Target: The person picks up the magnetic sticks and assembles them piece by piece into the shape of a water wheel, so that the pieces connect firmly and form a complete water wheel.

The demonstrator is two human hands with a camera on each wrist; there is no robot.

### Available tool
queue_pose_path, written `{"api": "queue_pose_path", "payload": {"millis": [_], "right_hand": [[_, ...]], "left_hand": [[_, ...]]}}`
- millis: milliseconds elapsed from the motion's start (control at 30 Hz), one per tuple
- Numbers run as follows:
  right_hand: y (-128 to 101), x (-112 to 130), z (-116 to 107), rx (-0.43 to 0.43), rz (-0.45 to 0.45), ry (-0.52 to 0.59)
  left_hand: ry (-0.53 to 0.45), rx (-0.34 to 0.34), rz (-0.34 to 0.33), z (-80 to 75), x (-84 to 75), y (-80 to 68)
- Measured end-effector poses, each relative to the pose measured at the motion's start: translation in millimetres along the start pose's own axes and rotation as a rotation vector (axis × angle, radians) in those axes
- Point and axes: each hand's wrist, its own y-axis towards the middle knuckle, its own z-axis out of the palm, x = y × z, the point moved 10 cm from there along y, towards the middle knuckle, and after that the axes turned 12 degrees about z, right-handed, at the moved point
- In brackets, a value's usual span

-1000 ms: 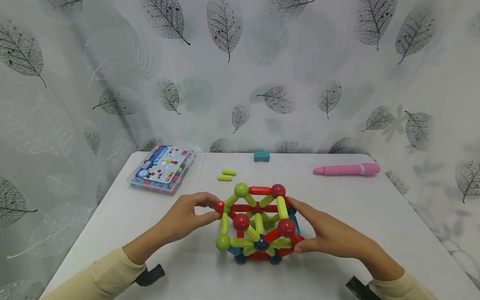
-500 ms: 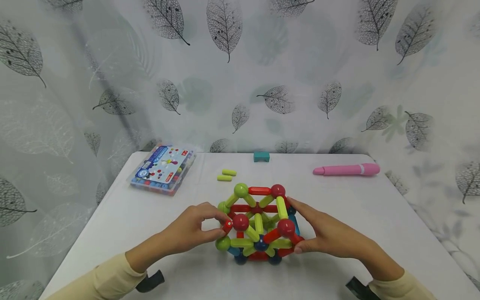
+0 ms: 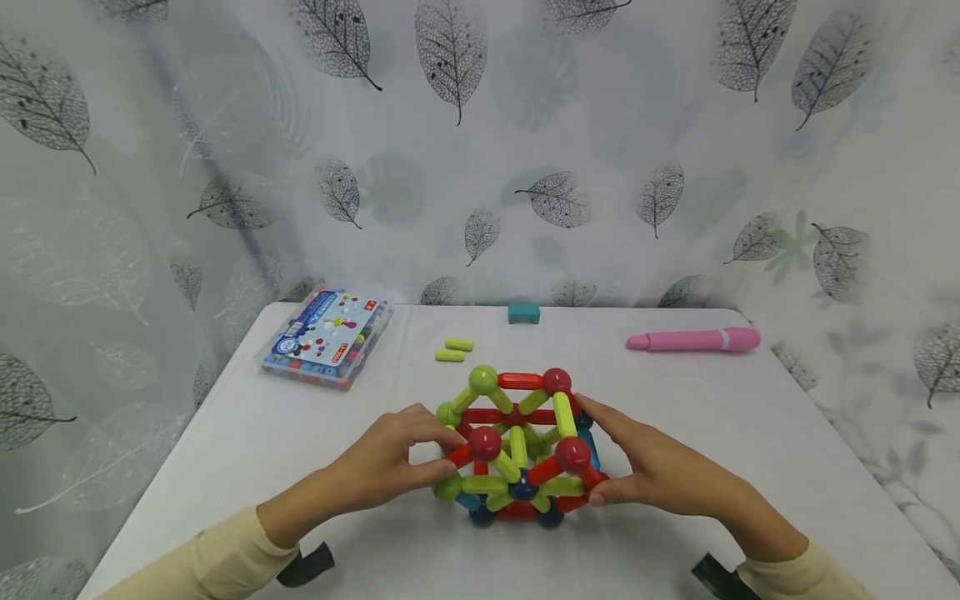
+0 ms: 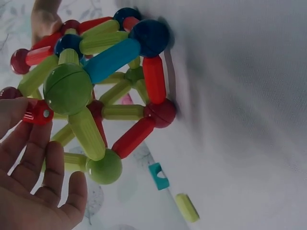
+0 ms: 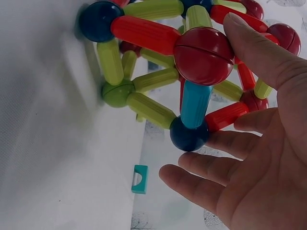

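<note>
A frame of magnetic rods and balls (image 3: pixel 517 417) in red, green, yellow-green and blue stands on the white table. My left hand (image 3: pixel 393 454) pinches a short red rod (image 3: pixel 460 456) between thumb and forefinger at the frame's left side. In the head view the rod's inner end meets a red ball (image 3: pixel 485 443); its other end, with a silver tip, shows in the left wrist view near a green ball (image 4: pixel 67 88). My right hand (image 3: pixel 652 467) holds the frame's right side, thumb in front by a red ball (image 5: pixel 204 56), fingers behind near a blue ball (image 5: pixel 189 133).
Two loose yellow-green rods (image 3: pixel 450 355) lie behind the frame. A clear box of magnetic parts (image 3: pixel 326 337) is at the back left. A teal block (image 3: pixel 523 313) sits at the back edge, and a pink pen-shaped thing (image 3: pixel 693 339) at the back right.
My left hand has moved right and towards me with the red rod, from the frame's far left green ball to the front red ball. The right hand and frame have stayed put.
</note>
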Motion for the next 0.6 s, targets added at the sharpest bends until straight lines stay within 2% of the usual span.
{"api": "queue_pose_path", "payload": {"millis": [233, 400, 500, 600], "right_hand": [[0, -1, 0, -0.002, -0.011, 0.014], [0, 0, 0, -0.002, -0.017, 0.018], [-1, 0, 0, -0.001, -0.015, 0.019], [-1, 0, 0, -0.004, -0.015, 0.017]], "left_hand": [[-0.06, 0.014, -0.026, 6.5, 2.0, 1.6], [-0.064, 0.016, -0.03, 8.4, 3.1, 1.7], [-0.038, -0.001, -0.021, 3.2, 3.5, 2.4], [0.007, -0.051, -0.019, -8.1, 7.7, 6.0]]}}
